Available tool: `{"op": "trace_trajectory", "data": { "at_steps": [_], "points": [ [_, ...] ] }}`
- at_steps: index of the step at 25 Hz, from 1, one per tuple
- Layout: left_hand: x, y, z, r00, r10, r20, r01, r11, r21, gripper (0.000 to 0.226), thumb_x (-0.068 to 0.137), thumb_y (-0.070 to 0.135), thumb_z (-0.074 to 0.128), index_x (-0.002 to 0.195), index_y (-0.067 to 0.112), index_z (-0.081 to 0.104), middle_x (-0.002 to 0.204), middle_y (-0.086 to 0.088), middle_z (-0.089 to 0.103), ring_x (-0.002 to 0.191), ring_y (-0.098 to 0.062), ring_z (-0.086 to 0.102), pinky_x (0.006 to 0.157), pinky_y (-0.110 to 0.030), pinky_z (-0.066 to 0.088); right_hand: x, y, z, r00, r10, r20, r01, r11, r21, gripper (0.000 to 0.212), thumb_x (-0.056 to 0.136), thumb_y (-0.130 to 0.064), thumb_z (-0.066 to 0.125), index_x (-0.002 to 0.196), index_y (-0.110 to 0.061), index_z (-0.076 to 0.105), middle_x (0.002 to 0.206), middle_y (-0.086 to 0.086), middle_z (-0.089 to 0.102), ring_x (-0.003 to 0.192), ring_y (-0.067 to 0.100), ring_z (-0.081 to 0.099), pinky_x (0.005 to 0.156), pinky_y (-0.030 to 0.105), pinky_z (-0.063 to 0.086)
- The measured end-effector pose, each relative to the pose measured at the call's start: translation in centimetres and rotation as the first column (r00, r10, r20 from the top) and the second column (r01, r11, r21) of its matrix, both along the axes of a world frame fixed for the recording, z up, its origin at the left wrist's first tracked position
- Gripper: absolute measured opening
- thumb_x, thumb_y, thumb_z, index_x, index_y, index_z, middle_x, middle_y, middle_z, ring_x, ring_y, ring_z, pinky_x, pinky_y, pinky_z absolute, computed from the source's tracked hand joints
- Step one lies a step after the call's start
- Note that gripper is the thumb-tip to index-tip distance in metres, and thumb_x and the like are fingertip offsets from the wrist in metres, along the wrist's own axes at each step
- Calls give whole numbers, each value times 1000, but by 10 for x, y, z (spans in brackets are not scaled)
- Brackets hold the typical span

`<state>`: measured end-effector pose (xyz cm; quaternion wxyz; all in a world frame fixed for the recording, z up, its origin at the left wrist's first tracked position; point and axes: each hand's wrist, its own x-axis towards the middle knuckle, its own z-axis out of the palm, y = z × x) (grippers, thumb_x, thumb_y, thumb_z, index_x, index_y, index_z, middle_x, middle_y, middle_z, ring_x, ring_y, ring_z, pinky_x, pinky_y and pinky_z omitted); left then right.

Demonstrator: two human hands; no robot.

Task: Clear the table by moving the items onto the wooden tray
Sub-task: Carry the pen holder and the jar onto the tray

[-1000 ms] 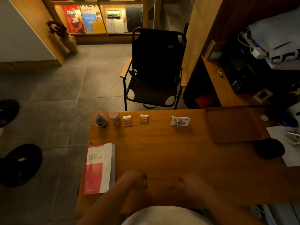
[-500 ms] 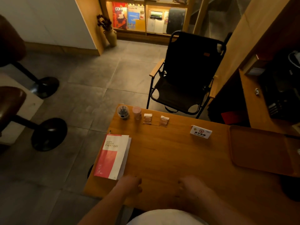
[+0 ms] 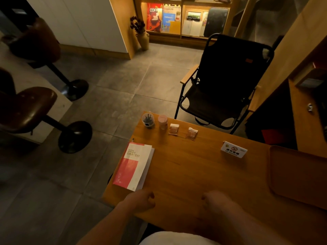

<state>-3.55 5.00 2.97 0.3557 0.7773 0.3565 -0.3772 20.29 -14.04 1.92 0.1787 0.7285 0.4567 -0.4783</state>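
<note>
On the wooden table (image 3: 194,174) a red and white booklet (image 3: 133,166) lies at the left edge. Along the far edge stand a clear cup of dark sticks (image 3: 148,120), a pink-lidded jar (image 3: 162,121), two small packets (image 3: 174,129) (image 3: 192,133) and a white no-smoking sign (image 3: 233,149). The wooden tray (image 3: 299,175) sits bare at the right, partly cut off. My left hand (image 3: 141,200) and my right hand (image 3: 215,200) rest on the near edge as loose fists, holding nothing. The left one is just below the booklet's corner.
A black folding chair (image 3: 224,85) stands behind the table. Two brown bar stools (image 3: 33,108) are on the grey floor at the left. A wooden shelf unit (image 3: 304,124) rises at the right. A vase of dried flowers (image 3: 141,36) and a magazine rack stand far back.
My view has swung left, so the tray has slid to the right edge and the stools have come into sight. Both hands stay curled on the near table edge.
</note>
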Motion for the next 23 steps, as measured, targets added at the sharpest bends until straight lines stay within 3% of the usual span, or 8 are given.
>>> {"op": "trace_trajectory", "data": {
  "at_steps": [6,12,15,20,22,23],
  "points": [
    [8,72,9,994,1,-110,-10,996,-87,43,89,41,61,128,24,57,134,-4,53,121,-23,50,103,-37,43,14,48,16,996,-85,-16,85,995,47,41,101,-27,45,142,-19,44,142,8,49,129,25,49,106,37,44],
    [33,159,6,996,89,-22,-91,977,-191,31,90,27,64,118,14,61,116,-5,62,94,-11,59,72,-18,45,26,121,29,990,-128,52,121,985,120,44,99,-32,48,142,-25,43,142,6,50,127,24,50,103,38,46],
    [46,192,0,997,73,30,-72,996,-61,32,86,32,67,115,19,61,115,-3,60,96,-13,57,81,-25,46,31,159,29,985,-143,93,130,983,127,44,97,-32,50,141,-28,43,140,5,51,125,24,50,100,37,47],
    [88,243,6,988,-141,58,131,980,148,38,85,34,67,120,22,57,120,0,63,104,-19,61,88,-36,50,40,214,21,961,-170,217,110,959,262,47,93,-40,56,138,-32,46,138,1,55,122,24,54,96,37,49],
    [105,257,9,964,-252,84,207,911,356,45,82,41,67,122,26,55,117,2,63,109,-22,60,91,-40,48,44,233,16,941,-201,274,99,934,344,56,90,-45,59,142,-35,39,141,1,53,124,25,54,97,41,49],
    [112,262,8,948,-310,77,229,829,509,49,80,45,66,124,27,53,117,0,62,111,-24,59,92,-43,45,46,242,13,931,-218,294,97,922,376,61,89,-46,60,143,-36,35,142,1,52,125,26,54,97,42,50]
  ]
}}
